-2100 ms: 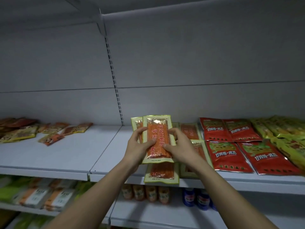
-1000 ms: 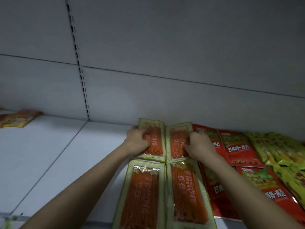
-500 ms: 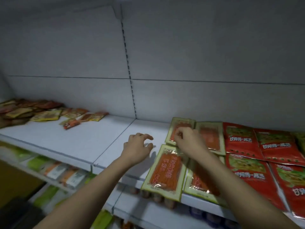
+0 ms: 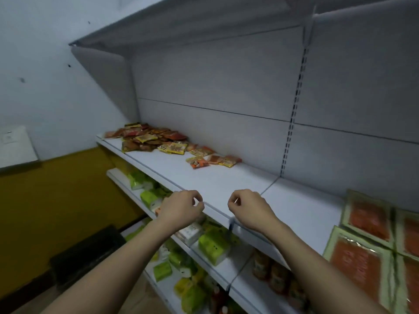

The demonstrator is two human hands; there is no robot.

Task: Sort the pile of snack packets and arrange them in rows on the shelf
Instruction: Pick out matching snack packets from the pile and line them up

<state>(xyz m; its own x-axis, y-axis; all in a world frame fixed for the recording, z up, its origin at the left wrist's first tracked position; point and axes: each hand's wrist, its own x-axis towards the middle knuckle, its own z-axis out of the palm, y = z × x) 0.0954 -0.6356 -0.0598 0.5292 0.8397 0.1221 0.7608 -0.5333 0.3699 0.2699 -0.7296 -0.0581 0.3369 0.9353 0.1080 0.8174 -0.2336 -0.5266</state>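
Observation:
A loose pile of small orange, red and yellow snack packets (image 4: pixel 154 141) lies at the far left end of the white shelf (image 4: pixel 226 182). A few stray packets (image 4: pixel 213 160) trail off to its right. At the right edge, orange stick-snack packets with green borders (image 4: pixel 362 236) lie flat in rows. My left hand (image 4: pixel 181 207) and my right hand (image 4: pixel 249 207) hover over the shelf's front edge, between pile and rows. Both hold nothing, with fingers loosely curled.
An upper shelf (image 4: pixel 181 21) overhangs. A slotted upright (image 4: pixel 292 114) divides the back panel. Below, a lower shelf (image 4: pixel 210 264) carries green and white packs (image 4: pixel 213 248) and bottles (image 4: pixel 272 270). A yellow wall (image 4: pixel 56 200) and a dark object (image 4: pixel 86 252) are at left.
Both hands let go of the orange stick packets, which now lie in rows, and pulled back to the left. My view swung left toward the pile.

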